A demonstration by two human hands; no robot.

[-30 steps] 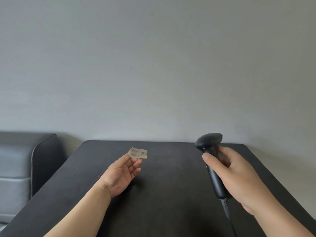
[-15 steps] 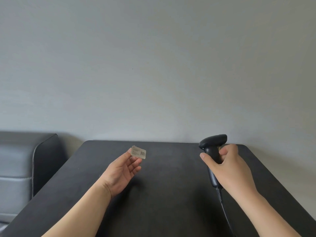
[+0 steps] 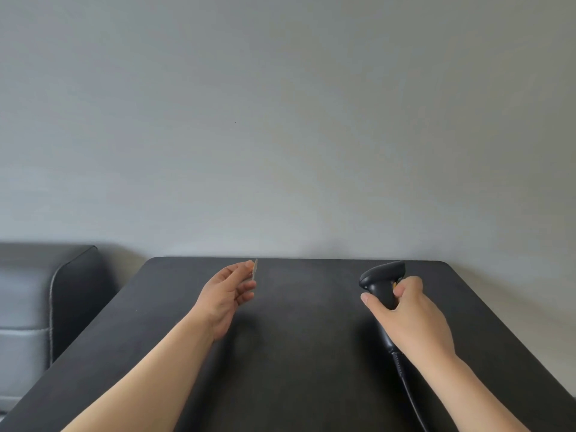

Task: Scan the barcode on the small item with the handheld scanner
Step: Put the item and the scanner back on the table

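Note:
My left hand (image 3: 227, 294) pinches a small pale flat item (image 3: 254, 269) between thumb and fingertips above the black table (image 3: 305, 353). The item stands nearly edge-on to me, so its barcode face is hidden and turned toward the right. My right hand (image 3: 411, 316) grips the handle of a black handheld scanner (image 3: 378, 280), whose head points left toward the item. A wide gap of table separates the scanner's head from the item. The scanner's black cable (image 3: 408, 391) trails down toward the front edge.
A grey couch armrest (image 3: 46, 294) stands left of the table. A plain grey wall (image 3: 286, 120) runs right behind the table's far edge.
My left hand has turned the item from face-up to edge-on, facing right. My right hand has swung the scanner so its head points left at the item.

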